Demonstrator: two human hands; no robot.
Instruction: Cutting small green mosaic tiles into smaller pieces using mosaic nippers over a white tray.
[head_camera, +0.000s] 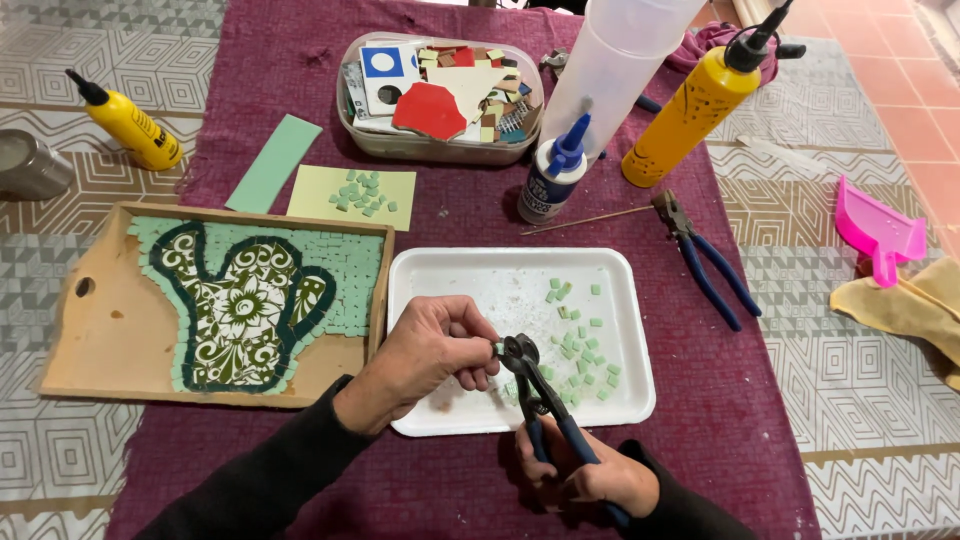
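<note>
We see our left hand (432, 350) pinching a small pale green tile piece (499, 347) between thumb and fingers (478, 345), the piece poking out at the hand's 3 o'clock side. The head of the blue-handled metal tile nippers (535, 392) meets that piece, though we cannot tell how far it bites. Our right hand (585, 472) is wrapped closed around the nipper handles, at 5 o'clock from the left hand. Both work above the white rectangular foam tray (470, 270), where loose green tile chips (580, 335) lie scattered at 3 o'clock. On the maroon-clothed bench (450, 215), at 9 o'clock of the tray, rests the wooden board with a green teapot mosaic (240, 300). Blue-handled pliers (705, 255) lie at the tray's 2 o'clock.
</note>
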